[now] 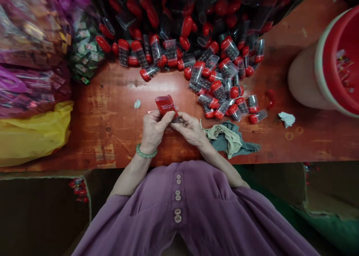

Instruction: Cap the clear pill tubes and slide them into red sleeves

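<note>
A small red packet [165,103] with pale print stands up between my two hands, above the table's near side. My left hand [154,130] pinches it, thumb across its front; a green bead bracelet circles that wrist. From the other side, my right hand [191,129] closes its thumb and fingers on the packet's lower right edge. Something dark shows at those fingertips, too small to make out. Beyond and to the right lies a heap of clear containers with red caps [207,98], dark inside with rows of round spots.
Crumpled cloths [231,138] lie right of my right hand. A red-rimmed white bucket [305,72] stands far right, near a white scrap [286,119]. Purple bags [33,87], a yellow bag [36,136] and a clear bag of small packets [85,50] fill the left. Cardboard boxes [42,207] sit below the table edge.
</note>
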A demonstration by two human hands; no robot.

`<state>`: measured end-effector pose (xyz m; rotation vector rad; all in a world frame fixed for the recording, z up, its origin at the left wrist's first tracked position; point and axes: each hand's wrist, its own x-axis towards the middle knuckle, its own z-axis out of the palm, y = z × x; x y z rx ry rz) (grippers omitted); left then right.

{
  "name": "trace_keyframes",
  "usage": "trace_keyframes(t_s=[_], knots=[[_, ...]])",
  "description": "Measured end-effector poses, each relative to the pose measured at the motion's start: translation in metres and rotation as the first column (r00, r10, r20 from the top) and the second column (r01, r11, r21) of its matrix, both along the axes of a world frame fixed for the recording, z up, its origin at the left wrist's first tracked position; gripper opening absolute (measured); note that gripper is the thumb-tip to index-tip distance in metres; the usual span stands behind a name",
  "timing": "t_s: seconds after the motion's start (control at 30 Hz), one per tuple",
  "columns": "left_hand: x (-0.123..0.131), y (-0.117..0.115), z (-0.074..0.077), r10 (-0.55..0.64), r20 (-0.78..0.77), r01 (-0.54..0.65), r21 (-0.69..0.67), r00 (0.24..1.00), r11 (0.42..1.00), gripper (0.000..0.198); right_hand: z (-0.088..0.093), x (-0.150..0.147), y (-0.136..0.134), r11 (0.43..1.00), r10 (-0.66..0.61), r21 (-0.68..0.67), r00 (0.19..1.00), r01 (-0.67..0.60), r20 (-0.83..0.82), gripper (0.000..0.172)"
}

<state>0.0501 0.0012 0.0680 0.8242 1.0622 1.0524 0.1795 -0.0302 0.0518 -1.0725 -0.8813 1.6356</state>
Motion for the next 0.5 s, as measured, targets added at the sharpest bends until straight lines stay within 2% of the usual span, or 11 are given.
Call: trace_keyframes(t_s=[0.1,0.17,0.33,0.5], knots=[[-0.002,-0.002,0.009,-0.035,-0.153,0.043,0.048,0.988,0.998,0.028,-0.002,0.0,-0.001,1.0,0.028,-0.007,0.997,-0.029,-0.07,0.038],[-0.005,0.001,0.014,-0.061,-0.189,0.07,0.041,0.98,0.997,0.028,-0.005,-0.001,0.002,0.996,0.081,-0.017,0.992,-0.083,-0.098,0.038],[-0.008,0.012,0.01,-0.046,-0.055,0.045,-0.03,0.997,0.999,0.036,-0.009,-0.006,0.011,0.995,0.099,0.0,0.983,-0.1,-0.154,0.041],[-0.012,0.016,0.003,-0.026,-0.052,0.025,-0.029,0.998,0.999,0.041,-0.005,-0.007,0.015,0.992,0.116,-0.013,0.967,-0.122,-0.229,0.043]])
